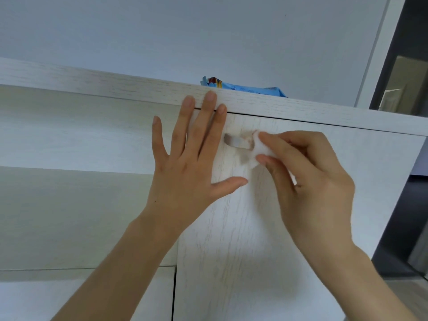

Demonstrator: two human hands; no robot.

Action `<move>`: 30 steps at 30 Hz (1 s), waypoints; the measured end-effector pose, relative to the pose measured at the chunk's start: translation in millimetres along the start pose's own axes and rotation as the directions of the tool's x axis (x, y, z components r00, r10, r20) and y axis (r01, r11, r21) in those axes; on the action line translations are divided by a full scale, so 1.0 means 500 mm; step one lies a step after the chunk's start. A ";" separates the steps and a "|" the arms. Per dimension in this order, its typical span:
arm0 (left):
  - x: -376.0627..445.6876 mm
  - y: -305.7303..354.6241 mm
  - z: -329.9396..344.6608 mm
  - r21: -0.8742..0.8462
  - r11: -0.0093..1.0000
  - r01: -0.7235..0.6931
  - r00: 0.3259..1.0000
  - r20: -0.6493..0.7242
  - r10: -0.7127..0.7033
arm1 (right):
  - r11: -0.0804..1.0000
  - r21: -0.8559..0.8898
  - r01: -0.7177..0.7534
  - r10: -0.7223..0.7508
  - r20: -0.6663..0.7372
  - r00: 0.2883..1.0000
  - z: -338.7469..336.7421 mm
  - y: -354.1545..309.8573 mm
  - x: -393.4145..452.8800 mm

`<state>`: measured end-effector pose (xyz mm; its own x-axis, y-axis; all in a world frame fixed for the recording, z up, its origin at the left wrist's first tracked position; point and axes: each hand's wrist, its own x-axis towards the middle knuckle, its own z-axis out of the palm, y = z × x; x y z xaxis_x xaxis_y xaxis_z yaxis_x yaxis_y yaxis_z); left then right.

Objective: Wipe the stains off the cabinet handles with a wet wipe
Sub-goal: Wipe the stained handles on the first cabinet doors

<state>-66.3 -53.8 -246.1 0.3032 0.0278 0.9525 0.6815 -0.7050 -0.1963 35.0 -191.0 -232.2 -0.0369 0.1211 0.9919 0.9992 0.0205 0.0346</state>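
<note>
Pinching a folded wet wipe in the right hand, pressed at the right end of the handle. Handle running left-right, bare stretch lying leftward of the wipe, brownish stain just below. Left hand flat, fingers spread, bracing the cabinet door. Likely next: stroking leftward along the bar.

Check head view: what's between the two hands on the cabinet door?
The short grey metal handle and brownish stains on the whitewashed wood door lie between the flat left hand and the right hand pinching the white wet wipe.
</note>
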 end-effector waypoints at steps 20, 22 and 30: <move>-0.001 -0.035 0.007 -0.092 0.994 -0.066 0.997 -0.044 0.062 | 0.995 0.019 -0.093 0.095 -0.115 0.989 0.028 -0.023 0.000; 0.000 -0.036 0.010 -0.112 0.991 -0.071 0.996 -0.053 0.065 | 0.999 -0.013 -0.044 0.042 -0.115 0.993 0.042 -0.034 0.008; 0.003 -0.037 0.021 -0.204 0.976 -0.070 0.995 -0.088 0.053 | 0.992 -0.106 -0.074 0.054 -0.183 0.982 0.054 -0.044 0.012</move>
<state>-71.4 -33.3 -243.6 0.2793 -0.0719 0.9575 0.5081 -0.8351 -0.2109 12.6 -164.1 -230.3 0.0208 -0.0616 0.9979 0.9952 -0.0940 -0.0266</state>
